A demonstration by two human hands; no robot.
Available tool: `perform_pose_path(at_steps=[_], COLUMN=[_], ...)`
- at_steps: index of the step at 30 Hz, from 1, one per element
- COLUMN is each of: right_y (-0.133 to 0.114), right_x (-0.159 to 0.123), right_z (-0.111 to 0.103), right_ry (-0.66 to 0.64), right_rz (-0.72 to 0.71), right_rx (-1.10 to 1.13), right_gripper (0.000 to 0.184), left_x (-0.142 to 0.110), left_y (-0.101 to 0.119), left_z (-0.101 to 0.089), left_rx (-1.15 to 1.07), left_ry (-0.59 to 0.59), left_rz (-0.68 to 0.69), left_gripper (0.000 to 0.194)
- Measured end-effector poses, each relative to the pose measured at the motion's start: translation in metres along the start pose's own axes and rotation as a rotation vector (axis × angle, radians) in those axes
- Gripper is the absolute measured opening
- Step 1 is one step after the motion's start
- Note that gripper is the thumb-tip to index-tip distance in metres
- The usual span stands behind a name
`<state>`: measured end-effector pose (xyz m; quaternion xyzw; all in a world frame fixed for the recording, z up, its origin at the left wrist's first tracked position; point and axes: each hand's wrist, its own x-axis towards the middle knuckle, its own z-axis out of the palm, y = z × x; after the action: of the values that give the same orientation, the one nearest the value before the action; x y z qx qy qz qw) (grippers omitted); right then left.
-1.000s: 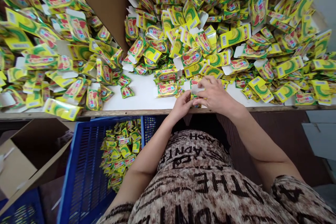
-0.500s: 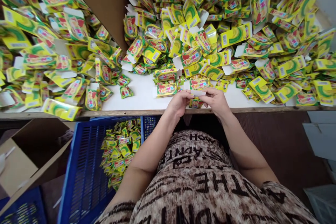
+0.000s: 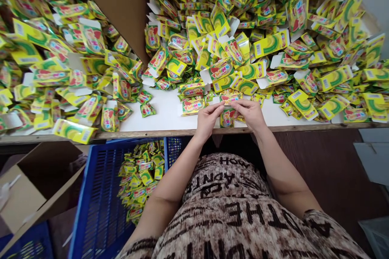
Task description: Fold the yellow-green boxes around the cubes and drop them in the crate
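Observation:
Both hands meet over a small green and yellow candy box [image 3: 227, 118] at the front of the white tabletop. My left hand [image 3: 209, 118] pinches the box's upper end from the left. From the other side, my right hand [image 3: 249, 114] has thumb and fingers closed at the same end; the flaps there are mostly hidden by the fingertips. Just beyond lies another candy box [image 3: 229, 96] with printed letters facing up. A third box [image 3: 193, 106] rests left of my left hand, its white end toward the left.
A big heap of candy boxes and wrapped packets [image 3: 219, 20] covers the back. A brown cardboard panel [image 3: 118, 4] divides it from the left heap [image 3: 75, 56]. Below the wooden table edge [image 3: 170, 132] stand a blue crate [image 3: 100, 194] holding packets and an open carton [image 3: 45, 182].
The white flaps between my fingertips have folded down out of sight, and more of the box's printed face shows. My fingertips are closer together. The view has shifted slightly.

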<state>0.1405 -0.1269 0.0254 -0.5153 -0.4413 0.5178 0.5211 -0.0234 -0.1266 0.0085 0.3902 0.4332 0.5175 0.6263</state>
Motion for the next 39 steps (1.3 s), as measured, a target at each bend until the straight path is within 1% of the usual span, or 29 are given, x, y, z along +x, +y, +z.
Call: perform_pose_path(at_steps=[3, 7, 9, 16, 18, 22, 24, 26, 28, 32, 36, 38, 39], right_y=[-0.002, -0.004, -0.004, -0.007, -0.007, -0.001, 0.003, 0.006, 0.009, 0.017, 0.024, 0.024, 0.023], right_x=[0.0, 0.0, 0.001, 0.006, 0.005, 0.0, -0.003, -0.005, -0.007, -0.015, -0.029, -0.031, -0.029], right_z=[-0.002, -0.009, -0.01, -0.007, -0.007, -0.01, -0.012, -0.013, -0.013, -0.007, 0.004, -0.001, -0.01], right_ry=[0.0, -0.055, -0.065, -0.037, -0.021, -0.058, -0.067, -0.051, -0.027, 0.059, 0.116, 0.078, 0.056], right_rz=[0.073, 0.139, 0.146, 0.168, 0.14, 0.062, 0.011, -0.059, -0.162, -0.351, -0.438, -0.446, -0.442], right_rx=[0.04, 0.079, 0.083, 0.024, 0.025, 0.014, -0.029, -0.102, -0.206, -0.389, -0.461, -0.494, -0.509], right_gripper=[0.035, 0.036, 0.038, 0.041, 0.04, 0.038, 0.039, 0.038, 0.035, 0.024, 0.02, 0.02, 0.02], left_x=[0.003, 0.008, 0.01, 0.013, 0.013, 0.013, 0.012, 0.012, 0.012, 0.011, 0.007, 0.005, 0.004], left_y=[-0.002, -0.002, -0.003, -0.003, -0.001, 0.002, 0.001, -0.003, -0.008, -0.01, -0.003, -0.002, -0.002], left_z=[0.004, 0.003, 0.001, 0.005, 0.005, -0.002, -0.007, -0.011, -0.014, -0.013, -0.011, -0.01, -0.01], left_rx=[0.038, 0.127, 0.158, 0.063, 0.114, 0.337, 0.389, 0.403, 0.396, 0.454, 0.526, 0.541, 0.553], left_ry=[0.003, -0.076, -0.096, -0.062, -0.081, -0.105, -0.124, -0.147, -0.171, -0.22, -0.255, -0.257, -0.257], left_rz=[0.049, 0.119, 0.135, 0.043, 0.083, 0.294, 0.355, 0.37, 0.382, 0.448, 0.492, 0.491, 0.492], left_gripper=[0.031, 0.031, 0.028, 0.023, 0.023, 0.019, 0.02, 0.026, 0.032, 0.031, 0.026, 0.023, 0.022])
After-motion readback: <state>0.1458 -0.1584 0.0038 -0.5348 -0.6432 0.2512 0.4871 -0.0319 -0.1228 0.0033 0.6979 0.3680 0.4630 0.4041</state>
